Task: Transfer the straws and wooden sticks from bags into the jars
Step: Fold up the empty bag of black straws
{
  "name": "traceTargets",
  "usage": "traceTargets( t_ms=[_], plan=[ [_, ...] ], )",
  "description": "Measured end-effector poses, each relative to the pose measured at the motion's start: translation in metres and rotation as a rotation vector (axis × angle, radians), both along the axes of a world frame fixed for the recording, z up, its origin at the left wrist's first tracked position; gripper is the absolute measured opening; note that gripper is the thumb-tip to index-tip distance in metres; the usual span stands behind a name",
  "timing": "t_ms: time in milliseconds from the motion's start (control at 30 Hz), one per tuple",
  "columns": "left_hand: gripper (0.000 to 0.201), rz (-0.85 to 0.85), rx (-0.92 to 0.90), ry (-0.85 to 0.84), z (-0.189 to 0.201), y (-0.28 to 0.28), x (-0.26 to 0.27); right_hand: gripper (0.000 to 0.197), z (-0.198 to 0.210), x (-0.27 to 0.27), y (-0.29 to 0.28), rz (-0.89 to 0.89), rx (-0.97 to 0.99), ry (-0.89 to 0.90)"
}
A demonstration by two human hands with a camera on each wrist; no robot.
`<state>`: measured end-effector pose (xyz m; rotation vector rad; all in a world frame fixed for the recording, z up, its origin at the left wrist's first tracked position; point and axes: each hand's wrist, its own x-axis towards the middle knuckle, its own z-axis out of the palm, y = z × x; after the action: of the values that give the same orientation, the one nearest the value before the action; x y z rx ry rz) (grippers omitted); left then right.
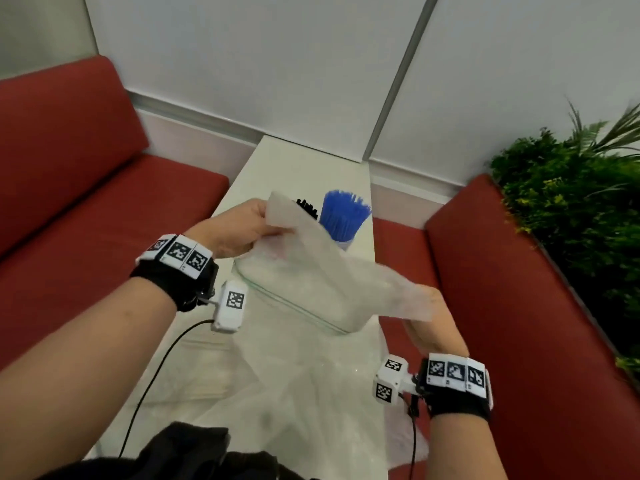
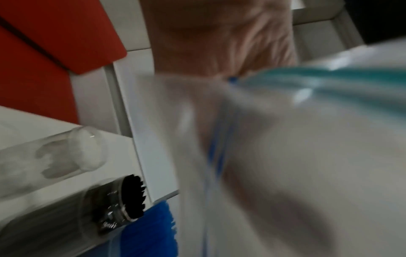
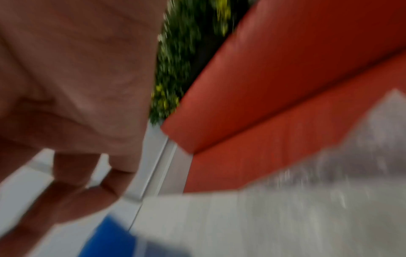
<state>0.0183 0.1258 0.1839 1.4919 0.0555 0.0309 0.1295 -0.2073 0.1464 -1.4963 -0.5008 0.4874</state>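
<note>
both hands are up over the white table [image 1: 294, 168] holding one clear zip bag [image 1: 311, 271]. my left hand [image 1: 235, 230] pinches a corner of the thin, frosted-looking plastic up high, thumb on top. my right hand [image 1: 433, 327] is under the opposite corner lower down, fingers curled around the crinkly film, though the bag covers most of them so i can't see the exact grip. the bag hangs stretched between them, soft and floppy, with a greenish zip strip running along one edge. can't tell if anything is inside.

behind the bag there's a jar with blue straws [image 1: 341, 214] fanning out at the top like a brush, and right beside it a jar of black straws [image 1: 308, 207], mostly hidden. the left wrist view also shows a smooth clear glass jar [image 2: 72, 156] next to the black one.

more crumpled clear bags [image 1: 277, 393] lie flat on the table near me. red cushioned benches [image 1: 86, 185] on both sides, leafy green plant [image 1: 571, 202] on the right.
</note>
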Motion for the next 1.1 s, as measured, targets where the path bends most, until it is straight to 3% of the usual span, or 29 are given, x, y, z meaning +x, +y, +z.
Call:
traceTargets(
  t_ms=[67, 133, 167, 267, 300, 367, 433, 500, 567, 600, 667, 767, 800, 867, 967, 1033, 1100],
  plan=[
    [0.019, -0.106, 0.192, -0.019, 0.019, -0.009, 0.007, 0.045, 0.005, 0.007, -0.029, -0.141, -0.109, -0.084],
    [0.029, -0.246, 0.424, 0.004, 0.038, -0.026, 0.019, 0.028, 0.022, 0.014, -0.051, -0.275, -0.095, -0.180],
    [0.031, -0.333, 0.549, 0.016, 0.046, -0.039, 0.026, 0.029, 0.032, 0.016, -0.053, -0.255, -0.059, -0.199],
    [0.029, -0.631, 0.775, -0.011, 0.061, -0.091, 0.045, 0.083, 0.043, 0.009, -0.028, 0.148, -0.139, -0.138],
    [0.029, -0.667, 0.751, -0.047, 0.063, -0.104, 0.050, 0.086, 0.039, 0.002, -0.016, 0.302, -0.223, -0.087],
    [0.032, -0.601, 0.566, -0.090, 0.066, -0.112, 0.058, 0.060, 0.018, -0.007, -0.006, 0.373, -0.286, 0.057],
    [0.035, -0.308, 0.280, -0.121, 0.057, -0.103, 0.063, 0.030, -0.003, -0.008, -0.017, 0.141, -0.218, 0.103],
    [0.041, -0.014, -0.144, -0.050, 0.033, -0.089, 0.066, 0.013, -0.019, -0.002, -0.034, -0.104, -0.181, 0.057],
    [0.075, 0.000, -0.319, 0.130, -0.005, -0.086, 0.064, 0.006, -0.028, 0.003, -0.042, -0.234, -0.210, 0.004],
    [0.087, -0.091, -0.314, 0.212, -0.026, -0.094, 0.063, 0.010, -0.032, 0.003, -0.041, -0.246, -0.245, -0.009],
    [0.076, -0.270, -0.295, 0.292, -0.062, -0.119, 0.062, 0.025, -0.037, 0.001, -0.037, -0.158, -0.329, 0.020],
    [0.046, -0.105, -0.463, 0.327, -0.091, -0.140, 0.072, 0.039, -0.045, -0.004, -0.046, 0.017, -0.318, 0.176],
    [0.040, -0.017, -0.516, 0.324, -0.097, -0.140, 0.077, 0.036, -0.049, -0.003, -0.054, 0.021, -0.300, 0.227],
    [0.023, 0.052, -0.443, 0.320, -0.103, -0.139, 0.086, 0.021, -0.063, 0.002, -0.075, -0.024, -0.319, 0.273],
    [0.014, 0.006, -0.187, 0.413, -0.125, -0.158, 0.095, 0.011, -0.093, 0.012, -0.097, -0.150, -0.672, 0.083],
    [0.015, -0.045, -0.089, 0.486, -0.148, -0.180, 0.096, 0.042, -0.112, 0.010, -0.098, -0.292, -0.761, -0.123],
    [0.015, -0.164, -0.004, 0.529, -0.176, -0.200, 0.096, 0.058, -0.129, 0.005, -0.090, -0.232, -0.755, -0.389]
  ],
)
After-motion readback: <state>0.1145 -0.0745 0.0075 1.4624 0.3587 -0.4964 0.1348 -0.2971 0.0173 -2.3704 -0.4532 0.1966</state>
